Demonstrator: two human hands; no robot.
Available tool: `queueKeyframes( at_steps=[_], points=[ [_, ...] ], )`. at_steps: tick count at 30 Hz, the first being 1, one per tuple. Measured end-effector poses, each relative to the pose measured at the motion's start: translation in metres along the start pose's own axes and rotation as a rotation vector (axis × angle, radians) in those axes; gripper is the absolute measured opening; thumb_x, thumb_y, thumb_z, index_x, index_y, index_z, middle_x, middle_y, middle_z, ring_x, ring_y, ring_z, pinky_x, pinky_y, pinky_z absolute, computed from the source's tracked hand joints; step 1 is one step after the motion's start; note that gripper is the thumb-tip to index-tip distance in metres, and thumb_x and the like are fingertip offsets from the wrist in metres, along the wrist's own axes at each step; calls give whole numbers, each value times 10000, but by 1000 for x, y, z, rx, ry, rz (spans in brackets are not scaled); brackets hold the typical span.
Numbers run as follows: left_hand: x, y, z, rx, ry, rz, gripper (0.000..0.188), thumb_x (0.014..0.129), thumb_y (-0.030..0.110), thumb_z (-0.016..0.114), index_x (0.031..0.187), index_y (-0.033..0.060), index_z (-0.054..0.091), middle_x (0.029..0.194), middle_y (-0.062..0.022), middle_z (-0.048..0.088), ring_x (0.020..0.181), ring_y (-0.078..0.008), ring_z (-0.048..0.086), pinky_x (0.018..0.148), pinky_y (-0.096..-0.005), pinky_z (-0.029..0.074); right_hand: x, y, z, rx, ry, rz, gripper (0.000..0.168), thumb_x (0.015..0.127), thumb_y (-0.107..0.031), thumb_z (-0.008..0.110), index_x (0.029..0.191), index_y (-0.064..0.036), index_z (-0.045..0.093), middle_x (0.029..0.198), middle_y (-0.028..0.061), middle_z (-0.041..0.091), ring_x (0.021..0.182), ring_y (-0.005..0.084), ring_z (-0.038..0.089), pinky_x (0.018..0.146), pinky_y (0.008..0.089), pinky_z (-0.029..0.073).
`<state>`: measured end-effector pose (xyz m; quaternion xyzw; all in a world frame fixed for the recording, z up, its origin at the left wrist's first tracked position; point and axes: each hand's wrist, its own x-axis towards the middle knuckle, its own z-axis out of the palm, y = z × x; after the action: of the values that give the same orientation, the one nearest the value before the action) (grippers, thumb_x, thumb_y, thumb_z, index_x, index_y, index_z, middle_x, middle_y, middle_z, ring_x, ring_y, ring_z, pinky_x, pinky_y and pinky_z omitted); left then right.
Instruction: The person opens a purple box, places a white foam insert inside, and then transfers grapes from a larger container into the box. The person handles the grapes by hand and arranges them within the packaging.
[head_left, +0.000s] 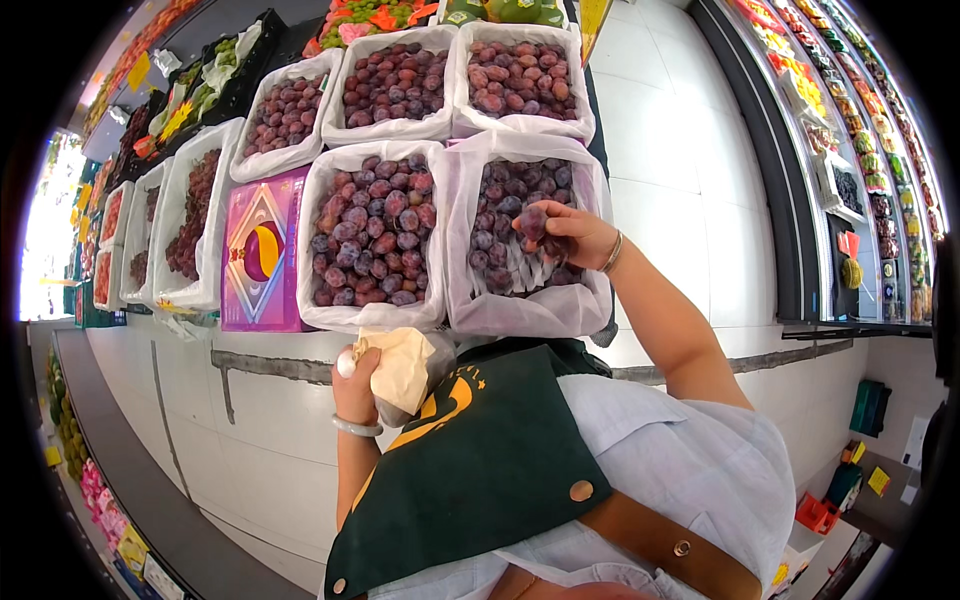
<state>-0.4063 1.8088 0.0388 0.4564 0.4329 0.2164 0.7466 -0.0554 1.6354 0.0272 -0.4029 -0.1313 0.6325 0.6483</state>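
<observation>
My right hand (574, 234) is over the near right crate, its fingers closed on a reddish-purple plum (533, 223); at least one more dark plum shows below the fingers. That crate has a white liner (525, 319) and dark plums (487, 247), with ridged packing exposed beneath the hand. To its left stands another lined crate (373, 318) heaped with plums (375, 232). My left hand (356, 382), in front of this crate, grips a crumpled cream paper (401, 367) and a small white round object (346, 364). A greyish translucent bag (442, 352) shows behind the paper, against my green apron.
Three more lined plum crates (397, 135) stand behind. A purple printed carton (259, 307) and crates of red grapes (196, 217) are at the left. Tiled floor (675, 187) separates the display from a refrigerated shelf of packed produce (870, 150) at the right.
</observation>
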Motion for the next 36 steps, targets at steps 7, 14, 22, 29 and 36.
queueKeyframes(
  at_steps=[7,14,22,29,36],
  points=[
    [-3,3,3,-36,13,5,163,789,98,634,885,-14,564,816,-60,603,704,-130,578,638,-256,475,17,9,-11,-16,123,81,259,861,-299,596,991,-78,562,984,51,601,752,145,597,527,265,481],
    [-2,0,3,-8,11,-1,177,787,87,629,913,-25,577,822,-59,608,709,-125,577,639,-252,471,55,-27,-51,-1269,538,-141,420,707,-358,661,1022,-81,645,918,100,665,789,233,635,732,323,505],
    [-3,0,3,-10,15,9,194,780,95,631,918,-31,580,828,-62,612,712,-126,577,644,-248,467,60,13,-2,-1824,326,55,552,717,-389,568,1225,-172,545,1163,179,503,1053,329,539,899,380,444],
    [0,-6,-3,-21,37,11,216,777,107,640,927,-37,580,834,-63,609,723,-128,574,649,-250,466,12,17,-5,-1706,127,-38,469,694,-321,618,1132,-153,597,1142,136,515,1016,278,551,894,362,441],
    [0,1,13,-11,3,7,210,783,110,638,928,-32,586,832,-58,606,719,-123,570,647,-248,463,59,-26,-21,-1901,469,-272,277,727,-199,624,1000,-153,606,1043,118,493,964,294,553,842,388,465]
  ],
)
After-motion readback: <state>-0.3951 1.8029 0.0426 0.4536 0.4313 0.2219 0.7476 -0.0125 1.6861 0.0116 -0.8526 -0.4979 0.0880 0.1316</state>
